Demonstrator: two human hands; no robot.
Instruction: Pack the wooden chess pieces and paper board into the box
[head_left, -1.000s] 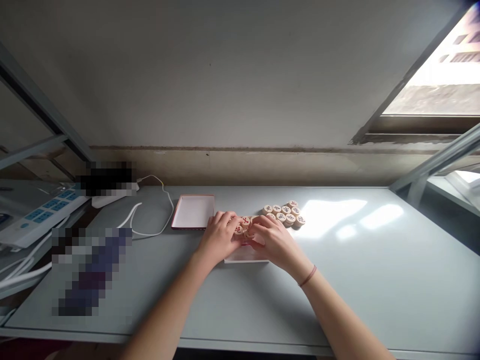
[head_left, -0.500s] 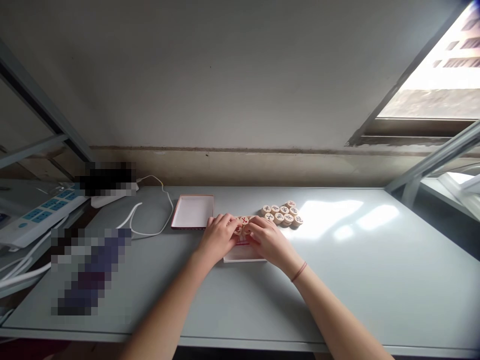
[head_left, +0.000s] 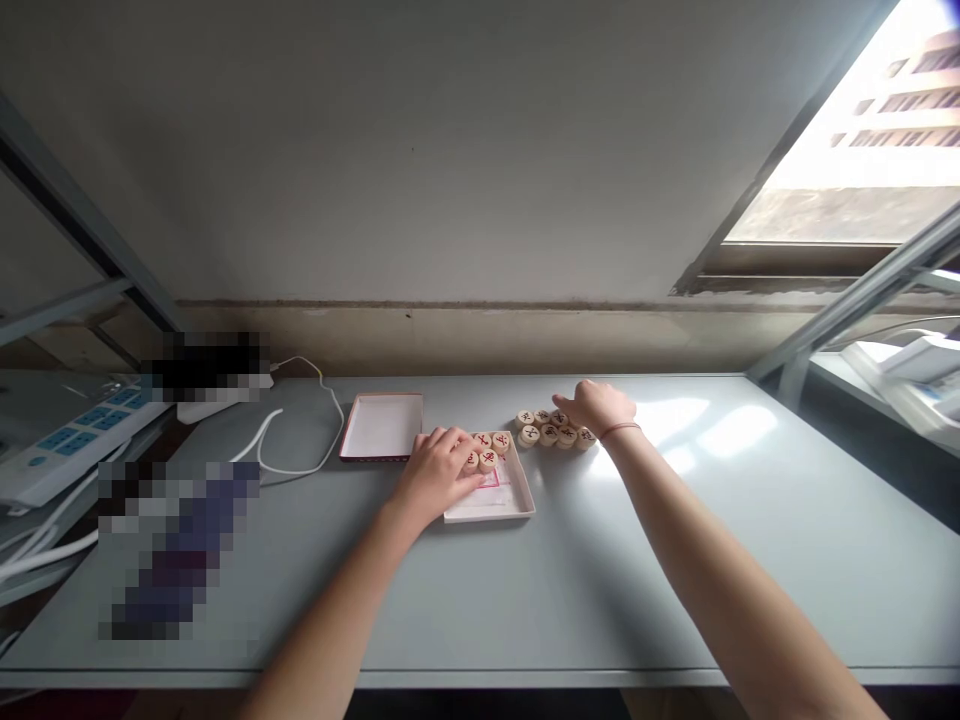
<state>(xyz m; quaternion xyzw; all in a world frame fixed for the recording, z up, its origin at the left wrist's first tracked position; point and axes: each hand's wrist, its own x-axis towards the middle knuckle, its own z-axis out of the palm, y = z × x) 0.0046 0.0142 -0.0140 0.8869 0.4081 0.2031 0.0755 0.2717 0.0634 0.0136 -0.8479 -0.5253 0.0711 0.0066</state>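
A shallow white box point(head_left: 523, 480) holds several round wooden pieces point(head_left: 488, 459) with red characters, grouped at its far side. My left hand point(head_left: 435, 470) rests over the box's left edge, fingers spread and curved beside these pieces. Right of the box stand stacked wooden pieces point(head_left: 548, 435) in rows on the table. My right hand point(head_left: 598, 405), with a thin band at the wrist, reaches over the back right of the stacks. Its thumb points left; its other fingers are hidden behind the hand, so any hold is unseen.
An open box lid point(head_left: 385, 425) lies left of the box, near the back of the grey table point(head_left: 465, 610). White cables point(head_left: 300, 468) curl further left, beside a power strip point(head_left: 90, 435). Metal frame bars slope at both sides, and a wall stands behind.
My right hand has left the box and moved right to the stacked pieces. More pieces in the box now show. My left hand has stayed at the box's left side.
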